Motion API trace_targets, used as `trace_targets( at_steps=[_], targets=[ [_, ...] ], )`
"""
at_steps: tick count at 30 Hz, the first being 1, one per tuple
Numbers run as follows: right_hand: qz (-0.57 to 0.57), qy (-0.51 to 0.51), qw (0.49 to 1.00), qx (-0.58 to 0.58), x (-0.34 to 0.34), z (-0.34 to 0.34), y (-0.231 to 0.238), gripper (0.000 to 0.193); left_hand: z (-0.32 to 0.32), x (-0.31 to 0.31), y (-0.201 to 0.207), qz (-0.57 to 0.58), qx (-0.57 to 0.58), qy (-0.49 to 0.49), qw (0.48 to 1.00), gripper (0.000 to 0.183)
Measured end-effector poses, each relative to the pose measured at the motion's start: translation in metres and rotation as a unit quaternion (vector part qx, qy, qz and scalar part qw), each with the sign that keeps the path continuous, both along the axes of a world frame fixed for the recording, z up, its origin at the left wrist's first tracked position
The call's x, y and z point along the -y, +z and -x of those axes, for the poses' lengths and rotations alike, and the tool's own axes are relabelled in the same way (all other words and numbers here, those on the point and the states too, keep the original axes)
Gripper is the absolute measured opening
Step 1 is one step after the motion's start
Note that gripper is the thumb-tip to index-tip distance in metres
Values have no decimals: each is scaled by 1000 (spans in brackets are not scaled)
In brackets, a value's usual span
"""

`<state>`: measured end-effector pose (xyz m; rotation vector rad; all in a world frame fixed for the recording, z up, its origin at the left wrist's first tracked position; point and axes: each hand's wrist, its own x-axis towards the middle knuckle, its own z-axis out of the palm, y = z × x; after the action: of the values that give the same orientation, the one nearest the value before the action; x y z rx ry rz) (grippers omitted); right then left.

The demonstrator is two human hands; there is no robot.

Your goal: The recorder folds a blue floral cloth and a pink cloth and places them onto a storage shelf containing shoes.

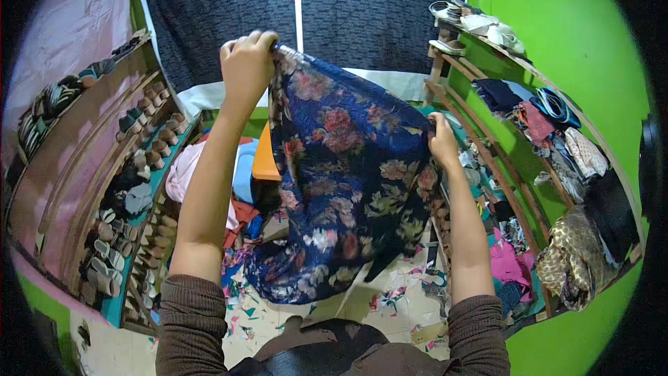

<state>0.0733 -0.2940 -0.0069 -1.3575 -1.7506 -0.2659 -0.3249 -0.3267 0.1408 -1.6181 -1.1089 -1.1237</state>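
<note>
A dark blue cloth with a floral pattern (341,181) hangs in the air in front of me, stretched between my two hands. My left hand (248,63) is closed on its upper left corner and is raised higher. Lower and to the right, my right hand (441,141) pinches the cloth's other upper edge. The top edge slopes down from left to right. Below, the fabric drapes in loose folds, its lower left end bunched toward the floor. Whether it is a garment or a plain piece of fabric I cannot tell.
Shoe racks (149,160) with several pairs line the left side. On the right, wooden shelves (487,146) hold folded clothes, white shoes (487,24) and a leopard-print cloth (572,257). Behind the cloth are an orange stool or chair (265,157) and a clothes pile (191,170). Scraps litter the tiled floor (271,317).
</note>
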Motion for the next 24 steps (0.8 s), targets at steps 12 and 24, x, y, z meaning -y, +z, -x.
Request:
trace_targets(
  at_steps=[12, 24],
  targets=[
    [181, 80, 978, -60, 55, 46, -74, 52, 39, -12, -90, 246, 374, -211, 869, 20],
    [300, 193, 912, -201, 94, 69, -255, 29, -40, 8, -48, 196, 266, -230, 915, 23]
  ],
)
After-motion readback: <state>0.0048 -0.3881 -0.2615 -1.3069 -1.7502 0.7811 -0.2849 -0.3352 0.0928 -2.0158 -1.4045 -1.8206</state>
